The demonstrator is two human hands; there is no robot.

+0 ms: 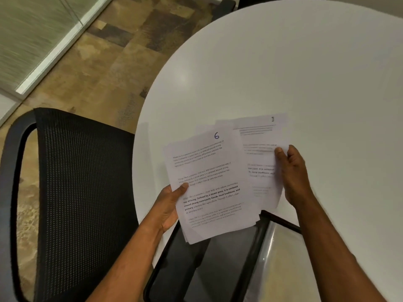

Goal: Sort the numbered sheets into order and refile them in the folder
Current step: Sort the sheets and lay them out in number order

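My left hand [169, 205] grips a stack of printed sheets [209, 184] by its left edge, thumb on top; the top sheet bears a handwritten 6. My right hand [292, 173] pinches a single sheet [259, 149] at its right edge, pulled to the right of the stack and overlapping behind it. That sheet carries a blurred handwritten number at its top. Both are held above the near edge of the round white table [283, 73]. A black folder [231, 253] with a clear cover lies open under the papers at the table's edge.
A black mesh-backed chair [72, 192] stands to the left of the table. Patterned brown carpet [104, 68] covers the floor, with a frosted glass wall at the far left. Another dark chair [224, 7] shows at the table's far side.
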